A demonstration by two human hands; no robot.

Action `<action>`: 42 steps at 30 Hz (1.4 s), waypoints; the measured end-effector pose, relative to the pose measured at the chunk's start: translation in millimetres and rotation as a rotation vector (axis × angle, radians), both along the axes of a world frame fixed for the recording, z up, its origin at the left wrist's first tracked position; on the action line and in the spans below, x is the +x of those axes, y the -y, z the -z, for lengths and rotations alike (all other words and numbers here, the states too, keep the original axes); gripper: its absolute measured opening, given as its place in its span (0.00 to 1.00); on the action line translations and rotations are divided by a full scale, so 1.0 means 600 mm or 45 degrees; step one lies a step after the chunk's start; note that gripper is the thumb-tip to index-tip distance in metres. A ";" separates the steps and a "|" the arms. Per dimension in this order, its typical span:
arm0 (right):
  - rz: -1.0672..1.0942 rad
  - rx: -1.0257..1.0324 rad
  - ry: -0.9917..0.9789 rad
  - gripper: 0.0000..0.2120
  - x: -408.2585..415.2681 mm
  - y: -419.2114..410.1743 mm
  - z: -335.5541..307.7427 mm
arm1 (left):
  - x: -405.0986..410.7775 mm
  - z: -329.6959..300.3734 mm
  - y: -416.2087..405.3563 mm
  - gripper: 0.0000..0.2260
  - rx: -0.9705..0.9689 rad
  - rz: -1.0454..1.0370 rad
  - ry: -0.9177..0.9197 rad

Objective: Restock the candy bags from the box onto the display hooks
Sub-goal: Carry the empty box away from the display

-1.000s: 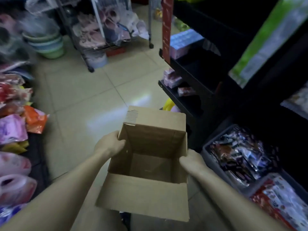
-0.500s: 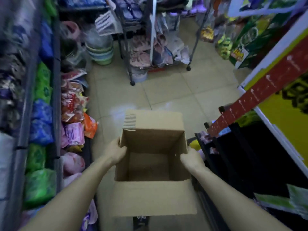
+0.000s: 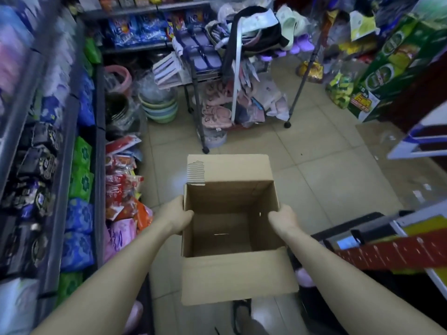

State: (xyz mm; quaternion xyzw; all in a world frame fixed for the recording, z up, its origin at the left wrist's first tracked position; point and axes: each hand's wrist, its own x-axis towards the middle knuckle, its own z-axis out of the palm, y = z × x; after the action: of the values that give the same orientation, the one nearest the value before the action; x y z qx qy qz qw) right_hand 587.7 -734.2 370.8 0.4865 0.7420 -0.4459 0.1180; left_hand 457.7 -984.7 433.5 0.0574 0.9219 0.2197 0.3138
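in a cramped shop aisle lined with snack shelves point(image 3: 79, 180), the left hand point(image 3: 177, 215) and right hand point(image 3: 281, 217) gripped opposite walls of an empty-looking cardboard box point(image 3: 232, 279); its loose flaps risked snagging the racks nearby.

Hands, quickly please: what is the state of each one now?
Left hand: grips the left wall of the cardboard box.
Right hand: grips the box's right wall.
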 end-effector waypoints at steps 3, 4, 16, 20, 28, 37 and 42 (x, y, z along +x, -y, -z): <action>-0.024 0.008 -0.034 0.12 -0.093 -0.014 -0.015 | -0.062 -0.005 -0.018 0.11 0.015 -0.076 0.013; -0.031 0.017 -0.034 0.13 -0.123 -0.019 -0.019 | -0.085 -0.004 -0.023 0.11 0.018 -0.107 0.008; 0.003 0.045 0.087 0.14 -0.441 -0.104 -0.012 | -0.424 0.022 -0.115 0.11 0.005 -0.112 0.063; 0.118 0.070 0.110 0.13 -0.531 -0.161 0.000 | -0.549 0.043 -0.191 0.11 0.023 -0.015 0.132; 0.325 0.051 0.114 0.14 -0.617 -0.359 0.006 | -0.698 0.053 -0.439 0.11 0.067 0.172 0.232; 0.391 0.048 0.150 0.16 -0.666 -0.695 0.039 | -0.778 0.115 -0.783 0.18 -0.005 0.311 0.289; 0.359 0.088 0.187 0.15 -0.708 -0.869 0.038 | -0.813 0.118 -0.957 0.17 0.019 0.285 0.329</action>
State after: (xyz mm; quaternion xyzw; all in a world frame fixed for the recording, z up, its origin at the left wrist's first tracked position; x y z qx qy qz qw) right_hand 162.6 -213.0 347.8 0.6209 0.6707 -0.3953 0.0914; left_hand -30.1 -410.3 362.7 0.1335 0.8600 0.1957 0.4519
